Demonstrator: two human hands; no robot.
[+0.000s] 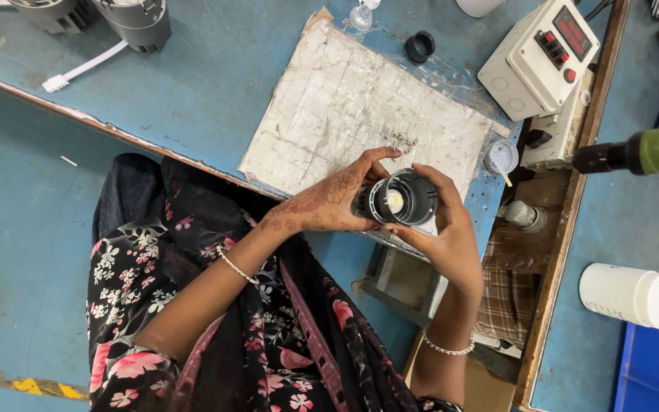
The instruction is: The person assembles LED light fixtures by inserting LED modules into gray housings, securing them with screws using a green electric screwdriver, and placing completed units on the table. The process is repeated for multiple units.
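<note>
Both my hands hold a round grey lamp housing with a pale disc in its middle, just above the near edge of the blue table. My left hand, patterned with henna, grips its left side with fingers curled over the rim. My right hand cups it from the right and below. A small heap of screws lies on the worn white mat just beyond my left fingertips.
A white control box with a red display stands at the right. A green-handled power tool hangs nearby. A black ring, a small glue pot, grey lamp housings and a white canister lie around.
</note>
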